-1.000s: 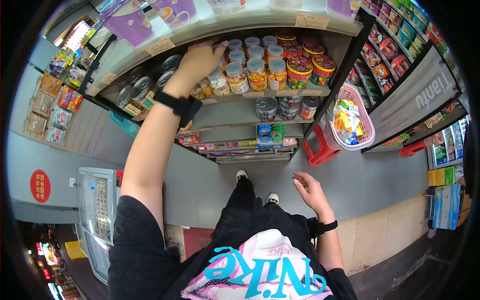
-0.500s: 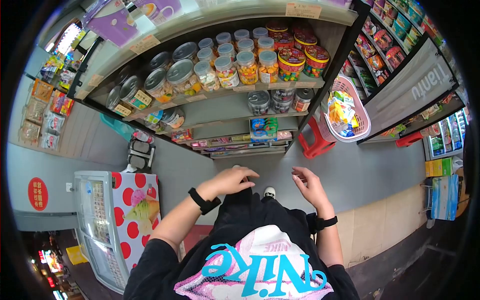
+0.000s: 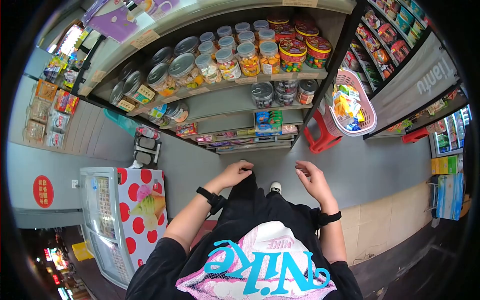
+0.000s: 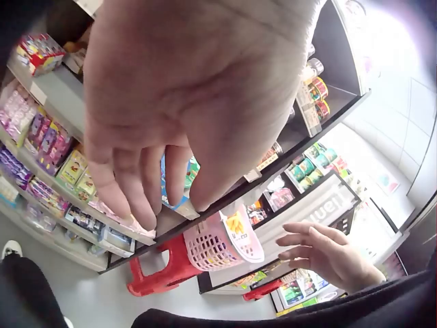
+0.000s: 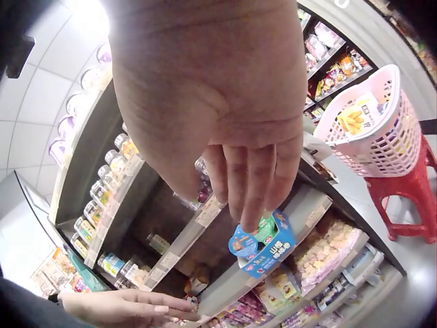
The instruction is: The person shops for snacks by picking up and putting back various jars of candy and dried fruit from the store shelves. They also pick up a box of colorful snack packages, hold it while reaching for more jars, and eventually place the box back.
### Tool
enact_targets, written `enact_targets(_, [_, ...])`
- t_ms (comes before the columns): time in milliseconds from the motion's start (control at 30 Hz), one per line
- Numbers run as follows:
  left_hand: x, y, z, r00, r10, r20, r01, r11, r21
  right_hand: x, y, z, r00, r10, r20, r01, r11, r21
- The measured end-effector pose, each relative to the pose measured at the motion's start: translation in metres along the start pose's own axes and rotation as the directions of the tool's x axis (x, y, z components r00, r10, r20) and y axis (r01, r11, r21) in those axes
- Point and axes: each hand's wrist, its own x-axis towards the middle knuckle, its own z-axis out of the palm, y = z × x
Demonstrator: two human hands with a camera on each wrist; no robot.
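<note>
My left hand hangs in front of my body with nothing in it, its fingers loosely bent. To its right, apart from it, my right hand is held out with relaxed fingers and holds nothing. Before both hands stands a shelf unit with rows of clear candy jars with grey lids. Round red-lidded tins of colored candies sit at the right end of that row. One level lower are a few dark-lidded jars. The right wrist view shows a blue carton of small packs beyond the right fingertips.
A pink basket holding snack packs rests on a red stool right of the shelf. At left stands a display freezer with red dots. Purple boxes line the top shelf. Another rack of packets is at far right.
My left hand was up at the candy jars, then came down empty to waist height and shifted slightly left. The right hand stayed nearly in place.
</note>
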Motion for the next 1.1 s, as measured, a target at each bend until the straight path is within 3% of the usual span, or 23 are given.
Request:
enact_targets(167, [0.033, 0.003, -0.004, 1.000, -0.022, 0.001, 0.022, 1.000, 0.000, -0.010, 0.003, -0.002, 1.000, 0.009, -0.023, -0.009, 1.000, 0.003])
enact_targets(233, [0.047, 0.006, -0.006, 0.991, -0.137, 0.011, 0.137, 0.989, -0.047, -0.015, 0.004, -0.004, 0.999, 0.020, -0.033, -0.019, 1.000, 0.021])
enact_targets(400, [0.078, 0.004, -0.015, 0.956, -0.292, 0.020, 0.282, 0.901, -0.330, -0.030, 0.008, -0.007, 0.996, 0.052, -0.071, -0.049, 0.998, 0.032])
enact_targets(733, [0.131, -0.019, -0.029, 0.908, -0.415, -0.048, 0.346, 0.812, -0.470, -0.052, 0.021, -0.007, 0.975, 0.190, -0.117, -0.187, 0.982, 0.029])
enact_targets(867, [0.144, -0.021, -0.020, 0.908, -0.416, -0.047, 0.346, 0.808, -0.477, -0.049, 0.020, -0.006, 0.967, 0.217, -0.131, -0.215, 0.976, 0.032])
enact_targets(967, [0.138, -0.010, -0.010, 0.928, -0.356, -0.108, 0.295, 0.881, -0.369, -0.048, 0.021, -0.005, 0.964, 0.228, -0.136, -0.228, 0.973, 0.015])
enact_targets(1033, [0.127, 0.003, 0.002, 0.962, -0.014, -0.274, -0.051, 0.972, -0.228, -0.045, 0.021, -0.004, 0.961, 0.244, -0.134, -0.245, 0.969, 0.006])
enact_targets(1100, [0.107, 0.038, 0.001, 0.966, -0.060, -0.251, 0.008, 0.979, -0.206, -0.042, 0.020, -0.003, 0.961, 0.242, -0.132, -0.244, 0.970, 0.008])
